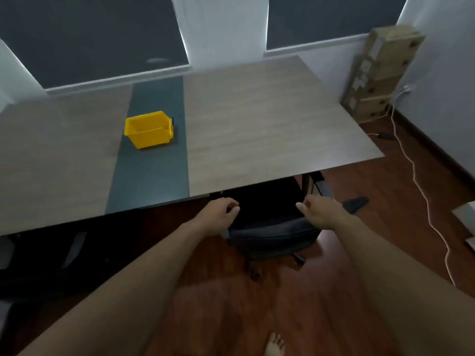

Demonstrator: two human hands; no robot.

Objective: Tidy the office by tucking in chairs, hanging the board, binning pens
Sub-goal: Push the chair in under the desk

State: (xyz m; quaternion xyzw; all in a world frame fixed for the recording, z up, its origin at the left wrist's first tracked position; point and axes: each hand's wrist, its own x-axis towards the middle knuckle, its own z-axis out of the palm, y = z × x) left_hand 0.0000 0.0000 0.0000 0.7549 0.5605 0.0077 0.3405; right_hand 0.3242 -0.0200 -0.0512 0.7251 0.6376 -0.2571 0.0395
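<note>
We have both hands on the black chair, left hand and right hand at either side of its back, each grip loosely curled, not clamped. The chair sits partly under the desk, likely for pushing in squarely.

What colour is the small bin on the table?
The bin is yellow, seen clearly in the head view.
</note>
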